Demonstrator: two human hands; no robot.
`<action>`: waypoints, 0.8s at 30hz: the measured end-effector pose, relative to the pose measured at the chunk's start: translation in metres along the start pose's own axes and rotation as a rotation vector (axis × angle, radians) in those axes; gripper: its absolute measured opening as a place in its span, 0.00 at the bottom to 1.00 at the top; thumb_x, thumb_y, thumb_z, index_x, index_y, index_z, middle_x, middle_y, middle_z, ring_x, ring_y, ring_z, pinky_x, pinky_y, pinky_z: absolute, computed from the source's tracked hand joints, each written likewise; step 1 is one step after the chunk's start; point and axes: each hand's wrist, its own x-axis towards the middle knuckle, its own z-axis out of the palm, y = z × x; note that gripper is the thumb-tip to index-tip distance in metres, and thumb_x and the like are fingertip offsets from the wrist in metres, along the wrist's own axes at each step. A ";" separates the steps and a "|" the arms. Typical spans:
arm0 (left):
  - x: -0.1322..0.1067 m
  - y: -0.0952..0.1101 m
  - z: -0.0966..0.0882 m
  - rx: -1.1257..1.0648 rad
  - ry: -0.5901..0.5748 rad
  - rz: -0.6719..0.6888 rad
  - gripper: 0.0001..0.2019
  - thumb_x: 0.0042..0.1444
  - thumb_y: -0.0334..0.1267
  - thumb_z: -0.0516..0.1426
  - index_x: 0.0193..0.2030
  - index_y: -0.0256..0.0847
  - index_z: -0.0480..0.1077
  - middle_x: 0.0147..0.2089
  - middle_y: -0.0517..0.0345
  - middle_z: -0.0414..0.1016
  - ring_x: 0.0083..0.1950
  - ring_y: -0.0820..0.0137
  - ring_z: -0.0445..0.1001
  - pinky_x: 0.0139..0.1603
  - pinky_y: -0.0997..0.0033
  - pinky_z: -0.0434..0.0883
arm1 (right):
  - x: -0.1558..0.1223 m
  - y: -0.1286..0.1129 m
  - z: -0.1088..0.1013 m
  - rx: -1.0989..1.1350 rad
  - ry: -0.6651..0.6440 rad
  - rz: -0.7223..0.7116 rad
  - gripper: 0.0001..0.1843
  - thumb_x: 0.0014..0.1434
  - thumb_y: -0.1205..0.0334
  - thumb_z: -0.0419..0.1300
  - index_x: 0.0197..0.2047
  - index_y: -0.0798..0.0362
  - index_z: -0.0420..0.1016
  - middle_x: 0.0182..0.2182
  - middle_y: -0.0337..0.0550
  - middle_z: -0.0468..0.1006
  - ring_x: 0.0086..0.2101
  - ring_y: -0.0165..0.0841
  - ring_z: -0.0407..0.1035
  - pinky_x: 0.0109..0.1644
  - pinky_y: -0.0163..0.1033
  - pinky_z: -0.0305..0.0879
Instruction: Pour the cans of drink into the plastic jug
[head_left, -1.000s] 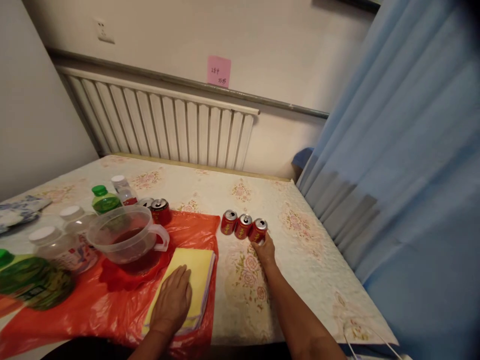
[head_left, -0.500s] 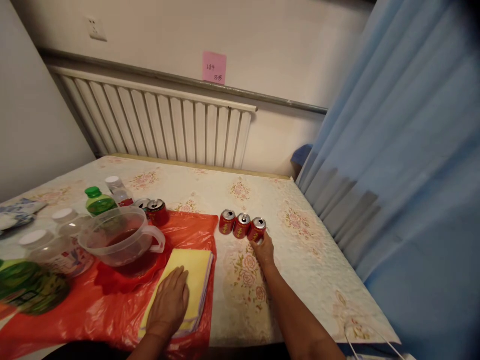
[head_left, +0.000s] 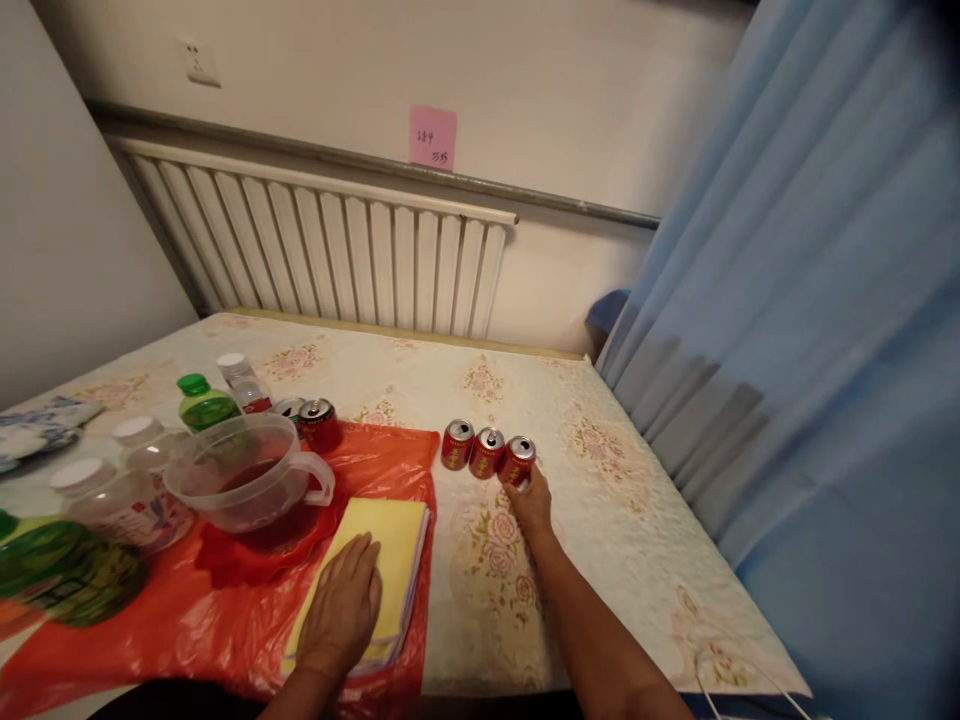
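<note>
Three red drink cans stand side by side in a row on the flowered cover. My right hand grips the lower part of the rightmost can, which stands upright beside the middle can and the left can. Flat on a folded yellow cloth lies my left hand, its fingers stretched out. The cloth rests on a red plastic sheet. Left of it is a clear plastic jug with dark liquid inside.
Behind the jug stand a dark red can, a green-capped bottle and a white-capped bottle. Clear jars and a large green bottle crowd the left. A blue curtain hangs along the right edge.
The view has shifted very slightly. Both hands and the cans keep their places.
</note>
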 end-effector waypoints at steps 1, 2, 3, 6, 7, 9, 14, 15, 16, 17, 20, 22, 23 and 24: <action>0.000 0.000 0.000 0.005 0.001 0.003 0.18 0.59 0.35 0.50 0.53 0.34 0.69 0.57 0.42 0.72 0.58 0.56 0.70 0.58 0.53 0.68 | 0.000 0.000 0.000 -0.002 0.002 -0.005 0.29 0.44 0.56 0.63 0.51 0.54 0.70 0.44 0.50 0.77 0.44 0.43 0.69 0.47 0.42 0.65; 0.000 0.000 0.000 0.008 0.002 0.005 0.17 0.59 0.35 0.50 0.53 0.34 0.69 0.57 0.42 0.72 0.58 0.56 0.70 0.58 0.53 0.68 | 0.000 0.001 0.000 -0.004 0.004 -0.011 0.30 0.44 0.56 0.63 0.52 0.55 0.70 0.44 0.51 0.77 0.45 0.44 0.69 0.47 0.43 0.65; -0.001 -0.001 0.001 0.011 0.000 0.005 0.17 0.59 0.35 0.50 0.53 0.34 0.69 0.57 0.42 0.73 0.58 0.57 0.70 0.58 0.53 0.68 | 0.000 0.001 0.000 -0.006 0.006 -0.016 0.30 0.45 0.57 0.63 0.53 0.55 0.69 0.44 0.51 0.77 0.45 0.44 0.69 0.48 0.43 0.65; -0.001 0.000 0.001 0.014 -0.014 0.001 0.18 0.59 0.35 0.50 0.54 0.34 0.69 0.57 0.43 0.72 0.58 0.56 0.70 0.58 0.53 0.68 | -0.001 0.001 0.000 -0.011 0.008 -0.027 0.30 0.45 0.57 0.63 0.53 0.55 0.69 0.43 0.51 0.77 0.44 0.44 0.69 0.48 0.43 0.64; -0.001 0.000 0.001 0.011 -0.017 0.000 0.18 0.59 0.35 0.50 0.54 0.34 0.69 0.57 0.42 0.72 0.58 0.56 0.69 0.58 0.52 0.68 | -0.001 0.001 0.000 -0.011 0.008 -0.029 0.30 0.45 0.57 0.63 0.53 0.55 0.70 0.43 0.51 0.77 0.44 0.43 0.69 0.48 0.43 0.64; -0.001 0.000 0.001 0.005 -0.024 -0.002 0.18 0.58 0.35 0.50 0.54 0.34 0.69 0.57 0.42 0.72 0.59 0.55 0.69 0.59 0.52 0.68 | -0.001 0.001 0.000 -0.011 0.010 -0.031 0.30 0.46 0.57 0.63 0.53 0.56 0.69 0.43 0.51 0.77 0.44 0.43 0.69 0.48 0.42 0.65; -0.001 0.000 0.001 -0.017 -0.017 -0.010 0.18 0.58 0.35 0.50 0.54 0.34 0.69 0.57 0.42 0.72 0.59 0.56 0.69 0.59 0.52 0.67 | -0.001 0.000 0.000 -0.012 0.013 -0.030 0.30 0.46 0.57 0.63 0.53 0.55 0.69 0.42 0.50 0.77 0.44 0.43 0.70 0.47 0.42 0.65; -0.001 0.000 0.001 -0.021 -0.013 -0.014 0.18 0.58 0.35 0.50 0.54 0.34 0.69 0.57 0.42 0.72 0.58 0.56 0.69 0.59 0.53 0.67 | -0.001 0.000 0.000 -0.013 0.014 -0.029 0.29 0.45 0.57 0.63 0.53 0.55 0.70 0.42 0.50 0.77 0.44 0.43 0.70 0.47 0.42 0.65; -0.001 0.000 0.000 -0.023 -0.011 -0.018 0.18 0.58 0.35 0.51 0.54 0.35 0.69 0.57 0.42 0.72 0.58 0.56 0.69 0.59 0.53 0.67 | -0.001 0.000 0.000 -0.015 0.014 -0.027 0.29 0.45 0.57 0.63 0.52 0.55 0.70 0.41 0.50 0.77 0.43 0.43 0.70 0.47 0.42 0.65; -0.001 0.000 0.000 -0.024 -0.009 -0.020 0.18 0.58 0.35 0.51 0.54 0.35 0.69 0.57 0.43 0.72 0.58 0.56 0.70 0.59 0.53 0.67 | -0.001 0.000 0.000 -0.016 0.014 -0.026 0.29 0.45 0.57 0.63 0.52 0.55 0.70 0.41 0.50 0.77 0.43 0.43 0.70 0.47 0.42 0.65; -0.001 0.000 -0.001 -0.024 -0.012 -0.021 0.18 0.58 0.35 0.51 0.54 0.36 0.69 0.57 0.43 0.72 0.58 0.56 0.70 0.59 0.53 0.67 | -0.001 -0.001 0.000 -0.019 0.012 -0.022 0.29 0.46 0.57 0.62 0.52 0.55 0.70 0.42 0.51 0.77 0.44 0.43 0.70 0.47 0.42 0.65; 0.000 0.001 -0.002 -0.025 -0.016 -0.023 0.18 0.58 0.35 0.51 0.54 0.35 0.69 0.57 0.42 0.72 0.58 0.56 0.70 0.59 0.53 0.67 | -0.002 -0.002 -0.001 -0.019 0.008 -0.019 0.29 0.46 0.57 0.63 0.52 0.55 0.70 0.42 0.50 0.77 0.44 0.43 0.70 0.46 0.42 0.65; 0.000 0.001 -0.002 -0.026 -0.018 -0.025 0.18 0.58 0.35 0.51 0.54 0.35 0.69 0.57 0.42 0.72 0.58 0.56 0.70 0.59 0.53 0.67 | -0.002 -0.003 -0.002 -0.019 0.007 -0.016 0.29 0.46 0.57 0.63 0.52 0.55 0.70 0.42 0.50 0.77 0.44 0.43 0.70 0.46 0.42 0.65; 0.000 0.001 -0.002 -0.027 -0.021 -0.027 0.18 0.58 0.35 0.51 0.54 0.35 0.69 0.57 0.42 0.72 0.58 0.56 0.70 0.59 0.52 0.67 | -0.002 -0.004 -0.002 -0.020 0.006 -0.013 0.29 0.46 0.57 0.63 0.52 0.55 0.70 0.41 0.50 0.77 0.43 0.43 0.70 0.46 0.41 0.65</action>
